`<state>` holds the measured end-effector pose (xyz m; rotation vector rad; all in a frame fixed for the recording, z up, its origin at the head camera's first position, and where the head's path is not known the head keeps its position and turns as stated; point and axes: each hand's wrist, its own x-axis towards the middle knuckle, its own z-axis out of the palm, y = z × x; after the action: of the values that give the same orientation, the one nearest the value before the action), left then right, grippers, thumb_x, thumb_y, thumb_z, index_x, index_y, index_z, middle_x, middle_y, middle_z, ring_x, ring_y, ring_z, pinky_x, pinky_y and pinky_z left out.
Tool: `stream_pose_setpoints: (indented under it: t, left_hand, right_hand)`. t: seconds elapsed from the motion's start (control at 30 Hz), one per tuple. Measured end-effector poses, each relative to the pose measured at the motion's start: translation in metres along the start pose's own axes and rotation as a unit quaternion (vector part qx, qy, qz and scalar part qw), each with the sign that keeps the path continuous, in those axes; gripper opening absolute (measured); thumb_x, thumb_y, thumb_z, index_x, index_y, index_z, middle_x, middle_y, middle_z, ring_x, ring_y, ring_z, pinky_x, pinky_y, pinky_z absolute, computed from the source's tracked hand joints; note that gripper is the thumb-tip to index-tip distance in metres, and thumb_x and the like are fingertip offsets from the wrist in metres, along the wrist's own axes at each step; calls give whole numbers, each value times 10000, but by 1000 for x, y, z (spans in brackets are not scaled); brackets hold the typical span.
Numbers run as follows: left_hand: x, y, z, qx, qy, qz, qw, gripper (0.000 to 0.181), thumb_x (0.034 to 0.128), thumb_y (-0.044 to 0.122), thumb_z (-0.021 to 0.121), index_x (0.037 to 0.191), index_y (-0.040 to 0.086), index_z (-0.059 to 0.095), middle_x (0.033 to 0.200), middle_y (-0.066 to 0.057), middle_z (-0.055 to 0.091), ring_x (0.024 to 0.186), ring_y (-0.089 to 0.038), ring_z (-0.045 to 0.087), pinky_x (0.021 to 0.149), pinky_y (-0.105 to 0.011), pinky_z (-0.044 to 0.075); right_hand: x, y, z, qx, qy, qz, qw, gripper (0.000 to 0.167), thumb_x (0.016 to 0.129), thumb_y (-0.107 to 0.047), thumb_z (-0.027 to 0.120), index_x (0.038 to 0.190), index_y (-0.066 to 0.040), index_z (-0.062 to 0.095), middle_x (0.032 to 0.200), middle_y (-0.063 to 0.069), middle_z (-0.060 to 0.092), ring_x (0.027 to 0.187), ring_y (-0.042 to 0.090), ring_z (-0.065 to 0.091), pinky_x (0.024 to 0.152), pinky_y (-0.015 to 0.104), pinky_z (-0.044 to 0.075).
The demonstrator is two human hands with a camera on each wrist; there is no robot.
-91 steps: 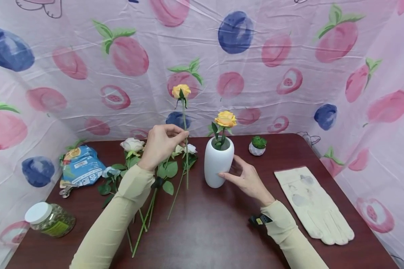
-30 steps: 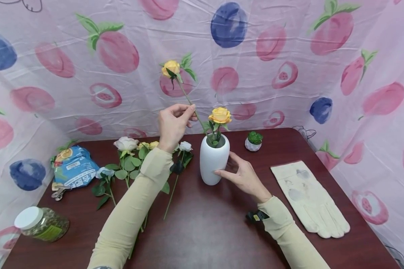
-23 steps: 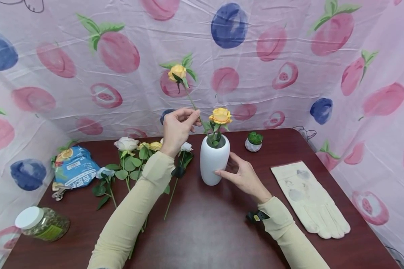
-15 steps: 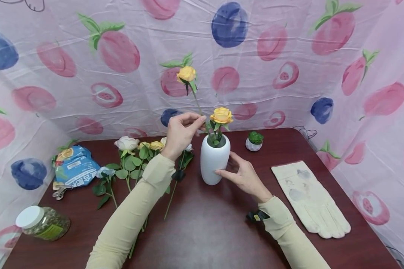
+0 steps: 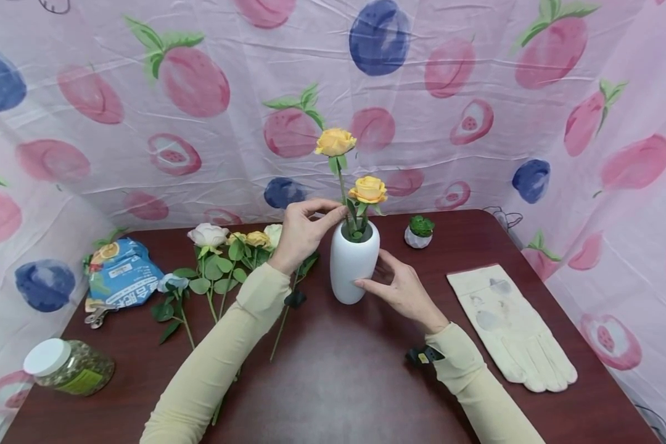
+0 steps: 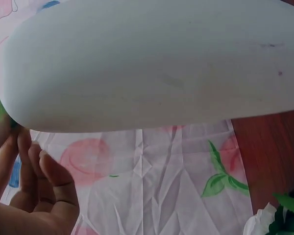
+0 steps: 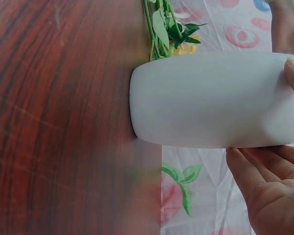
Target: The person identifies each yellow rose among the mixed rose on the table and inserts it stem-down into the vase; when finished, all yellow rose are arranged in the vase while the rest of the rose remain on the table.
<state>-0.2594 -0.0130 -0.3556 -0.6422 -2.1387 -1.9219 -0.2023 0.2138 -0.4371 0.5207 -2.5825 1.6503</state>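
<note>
A white vase (image 5: pixel 348 277) stands upright on the table, a yellow rose (image 5: pixel 369 190) in its mouth. My left hand (image 5: pixel 304 233) pinches the stem of a second, taller yellow rose (image 5: pixel 335 142) just above the rim. The lower end of that stem is hidden, so how deep it sits cannot be told. My right hand (image 5: pixel 406 291) holds the vase's lower right side between thumb and fingers. In the right wrist view, fingers (image 7: pixel 269 178) touch the vase wall. The vase body (image 6: pixel 137 68) fills most of the left wrist view, with the left hand (image 6: pixel 36 196) at its mouth end.
White, yellow and blue flowers (image 5: pixel 222 268) lie on the table (image 5: pixel 344 382) at left. Further left are a blue bag (image 5: pixel 123 274) with a metal clip and a lidded jar (image 5: pixel 72 369). A small potted plant (image 5: pixel 419 232) and white gloves (image 5: pixel 513 330) occupy the right side.
The left hand has carried the second yellow rose right from beside the vase and lowered it at the mouth; its stem is now nearly upright. The right hand has stayed on the vase.
</note>
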Motion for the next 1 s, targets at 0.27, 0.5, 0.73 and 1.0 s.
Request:
stream_pose_setpoints:
  t: [0.27, 0.5, 0.73, 1.0]
  left_hand:
    - [-3, -4, 4, -97, 292, 151, 9994, 134, 919, 203, 799, 973, 81, 817, 921, -54, 776, 863, -142, 702, 742, -246, 545]
    - [-5, -8, -1, -55, 186, 307, 9993, 120, 904, 190, 814, 965, 87, 824, 956, -56, 770, 920, -150, 676, 809, -387, 564]
    - [-17, -12, -21, -160, 114, 43, 9998, 165, 898, 171, 818, 1016, 56, 816, 1025, -74, 780, 966, -132, 685, 813, -272, 552]
    - [-47, -31, -80, 1229, 491, -504, 9899, 183, 889, 273, 831, 999, 127, 828, 961, -31, 788, 786, -154, 672, 634, -218, 478]
  right_hand:
    - [0, 0, 1, -15, -29, -59, 10000, 641, 875, -280, 845, 1439, -199, 552, 1332, 82, 677, 1165, 248, 704, 977, 424, 573]
    - [1, -1, 3, -57, -34, -22, 10000, 642, 873, -295, 846, 1436, -203, 552, 1320, 78, 682, 1155, 246, 709, 970, 436, 576]
    - [1, -1, 4, 16, -49, 70, 10000, 647, 875, -267, 845, 1445, -187, 548, 1320, 104, 680, 1163, 276, 705, 977, 467, 570]
    - [-2, 0, 1, -94, 35, 88, 9999, 653, 856, -288, 861, 1430, -207, 560, 1297, 78, 694, 1138, 249, 717, 942, 429, 590]
